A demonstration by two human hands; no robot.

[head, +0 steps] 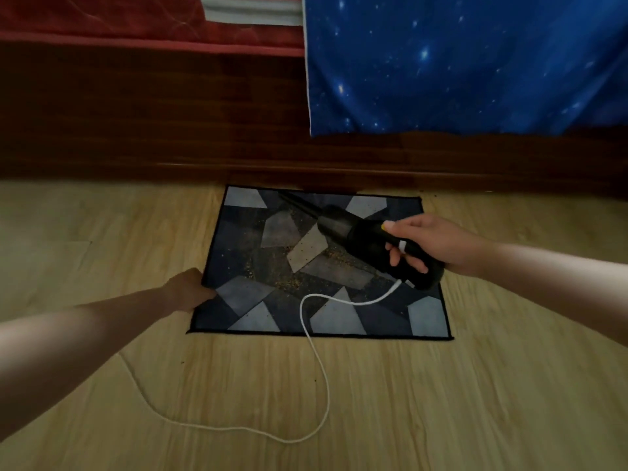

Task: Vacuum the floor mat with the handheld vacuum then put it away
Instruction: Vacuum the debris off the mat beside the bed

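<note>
This looks like a bedroom in a home. Across the upper half of the frame runs a dark wooden panel (170, 113), probably the side of a bed frame, though its top is cut off. Above it at upper left is a red quilted mattress or cover (102, 18), and at upper right a blue star-print sheet (458, 62) hangs down over the wood. The lower half is pale wood-grain flooring (373, 402). At centre a small geometric floor mat (339, 321), scattered with crumbs, lies against the panel, with a black handheld vacuum (367, 243) trailing a white cord (321, 368).
</note>
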